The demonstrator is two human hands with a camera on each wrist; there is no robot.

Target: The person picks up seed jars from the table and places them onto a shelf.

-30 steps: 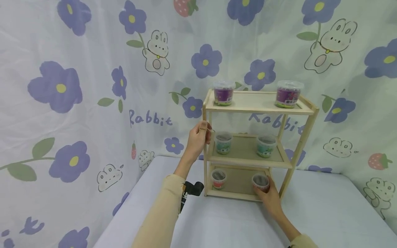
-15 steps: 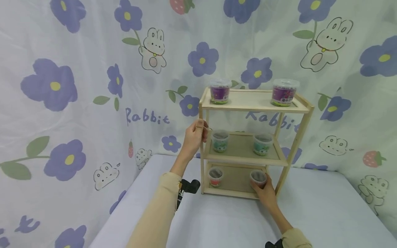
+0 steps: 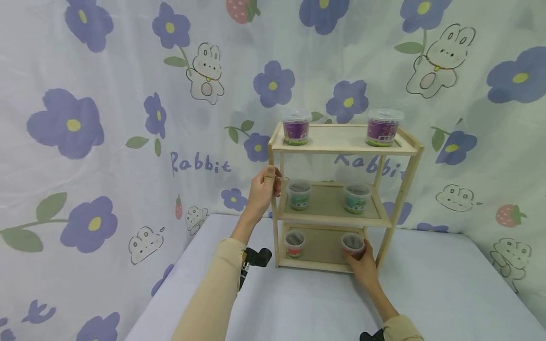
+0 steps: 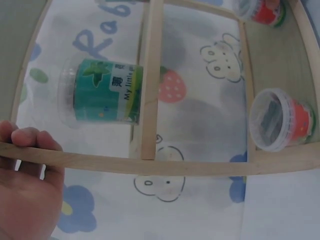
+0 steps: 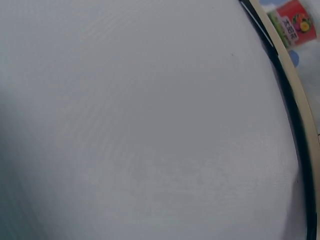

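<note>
My left hand [image 3: 261, 192] grips the front left post of a three-tier wooden shelf rack [image 3: 332, 220]; in the left wrist view its fingers [image 4: 31, 137] curl over that post [image 4: 105, 162]. On the bottom tier, at the right, my right hand [image 3: 366, 272] holds a small clear-rimmed plastic tub [image 3: 353, 240] with a red label, thumb and fingers around its sides. Another red-labelled tub [image 3: 295, 243] stands at the left of that tier. The right wrist view misses the right hand and shows a red-labelled tub [image 5: 295, 24] past the rack's edge.
Two teal-labelled tubs, one left [image 3: 299, 194] and one right [image 3: 357, 198], stand on the middle tier. Two lidded purple-labelled tubs, left [image 3: 296, 129] and right [image 3: 383, 129], are on top. A white-covered table [image 3: 311, 303] bears the rack; a printed curtain [image 3: 141, 57] hangs behind.
The head view has turned slightly, so rack and curtain sit a little further left in it. Both hands keep their holds, and the red-labelled tub stays at about the same spot on its tier.
</note>
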